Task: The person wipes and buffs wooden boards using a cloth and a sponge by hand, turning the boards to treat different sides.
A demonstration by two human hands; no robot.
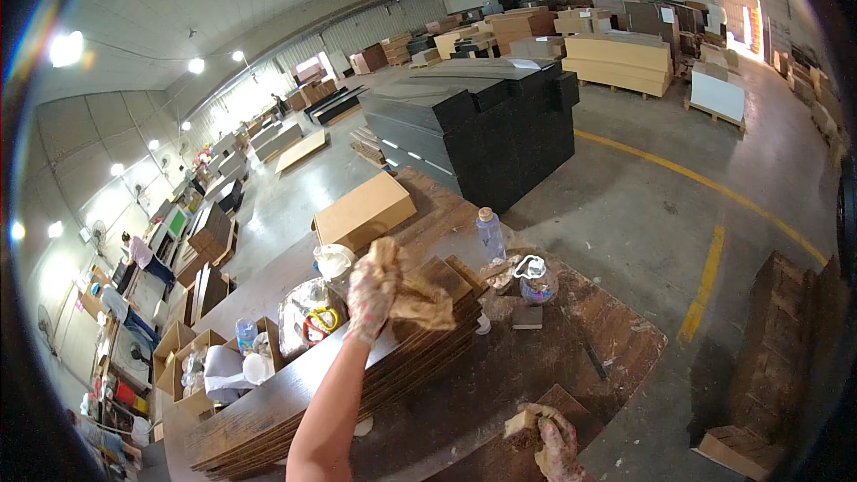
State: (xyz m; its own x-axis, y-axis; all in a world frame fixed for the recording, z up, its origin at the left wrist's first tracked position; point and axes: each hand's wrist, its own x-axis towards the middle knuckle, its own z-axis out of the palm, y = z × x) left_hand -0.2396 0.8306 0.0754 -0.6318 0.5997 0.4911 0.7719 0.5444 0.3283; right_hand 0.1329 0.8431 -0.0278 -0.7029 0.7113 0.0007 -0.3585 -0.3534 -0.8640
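Observation:
My left hand (370, 303), in a patterned glove, is closed on a crumpled brown rag (428, 305), slightly smeared by motion. It is over a stack of dark brown boards (357, 373) on the worktable. Low in the view, my right hand (558, 448), also gloved, grips a small block (521, 427) with a pale face and a dark, stained side; whether it is sponge or wood I cannot tell. That hand is over a dark board (558, 406) near the table's front.
Beyond the stack are a clear bottle (489, 236), a jar with a white handle (537, 287), a white tub (333, 261) and a cardboard box (366, 212). Open cartons (201, 366) stand at left. A tall black stack (500, 125) rises behind. People (147, 259) work far left.

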